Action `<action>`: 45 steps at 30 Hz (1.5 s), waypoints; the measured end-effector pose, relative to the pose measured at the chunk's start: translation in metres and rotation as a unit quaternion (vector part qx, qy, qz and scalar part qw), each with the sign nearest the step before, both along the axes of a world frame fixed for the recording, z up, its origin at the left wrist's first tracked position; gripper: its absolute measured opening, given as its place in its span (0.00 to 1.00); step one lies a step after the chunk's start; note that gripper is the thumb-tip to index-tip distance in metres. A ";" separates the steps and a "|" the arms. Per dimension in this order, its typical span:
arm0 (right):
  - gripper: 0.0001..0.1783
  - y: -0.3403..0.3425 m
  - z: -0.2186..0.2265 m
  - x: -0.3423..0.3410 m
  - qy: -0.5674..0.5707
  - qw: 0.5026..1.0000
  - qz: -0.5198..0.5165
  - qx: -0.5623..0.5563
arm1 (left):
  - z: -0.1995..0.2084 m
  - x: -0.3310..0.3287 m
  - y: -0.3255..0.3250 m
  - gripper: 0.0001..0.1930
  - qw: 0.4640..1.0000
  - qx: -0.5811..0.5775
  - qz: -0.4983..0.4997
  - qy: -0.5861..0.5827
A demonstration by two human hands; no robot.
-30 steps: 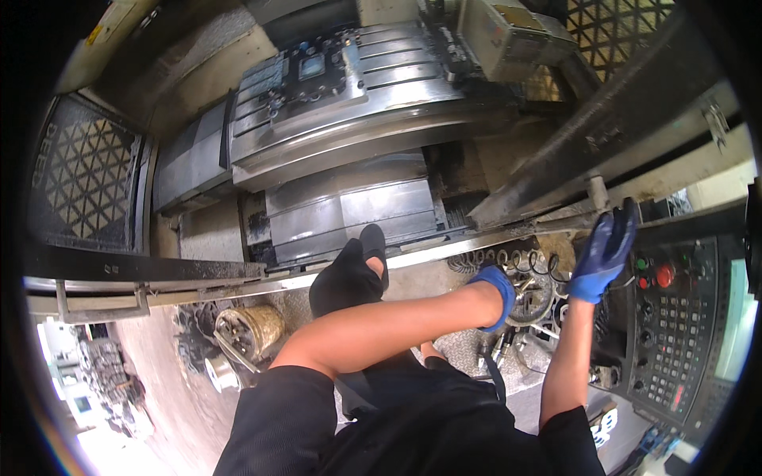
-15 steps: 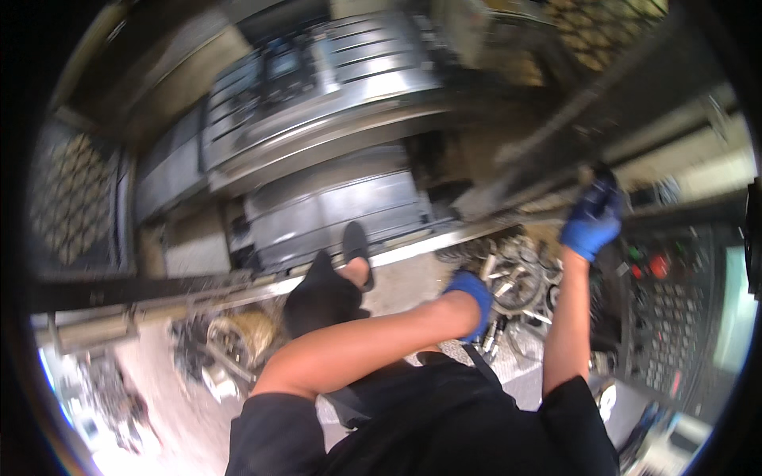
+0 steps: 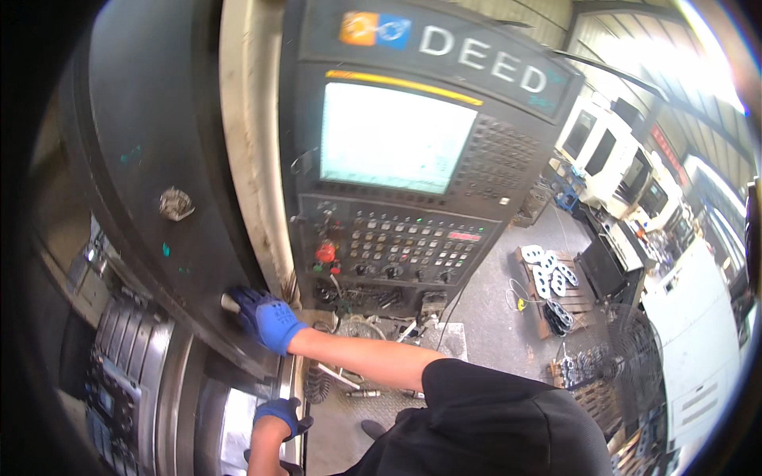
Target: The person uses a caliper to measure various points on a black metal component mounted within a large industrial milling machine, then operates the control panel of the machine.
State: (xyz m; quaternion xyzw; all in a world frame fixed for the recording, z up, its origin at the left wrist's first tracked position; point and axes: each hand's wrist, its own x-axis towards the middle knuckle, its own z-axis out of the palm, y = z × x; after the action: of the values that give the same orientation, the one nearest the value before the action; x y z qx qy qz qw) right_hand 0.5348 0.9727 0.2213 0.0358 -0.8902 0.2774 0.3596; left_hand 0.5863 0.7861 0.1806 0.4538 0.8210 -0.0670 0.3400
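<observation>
My right hand [image 3: 270,321], in a blue glove with dark fingers, reaches left across the view to the dark machine door [image 3: 159,119]. Its fingers are closed round a door handle [image 3: 230,304], of which only a pale end shows. Lower down, my left hand [image 3: 278,414], gloved the same way, hangs beside the machine's metal sill. Two of its fingertips show apart with nothing seen between them; the others are hidden. Behind the door's lower edge lies the slotted machine table [image 3: 131,349].
A control panel [image 3: 389,246] with a lit screen and a red stop button stands beside the door. Metal parts and hoses [image 3: 349,329] lie beneath it. Farther right are a wooden pallet [image 3: 587,278] with pale plates, a fan [image 3: 635,349] and white machines [image 3: 603,151].
My view has swung right, from the machine's inside to the door and control panel. My right hand is still at the door; my left has moved from near my knee to beside the sill.
</observation>
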 end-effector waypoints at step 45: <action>0.21 -0.161 0.040 0.038 -0.352 0.752 0.393 -0.394 | -0.346 0.208 -0.293 0.25 -0.072 0.357 0.923 -0.123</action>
State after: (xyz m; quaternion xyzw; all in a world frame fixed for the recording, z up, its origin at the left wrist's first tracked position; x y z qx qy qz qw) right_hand 0.5725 0.8122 0.2617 0.1374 -0.6732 0.7133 -0.1381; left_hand 0.7939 0.4929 -0.1649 0.6608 -0.3418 -0.6678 0.0241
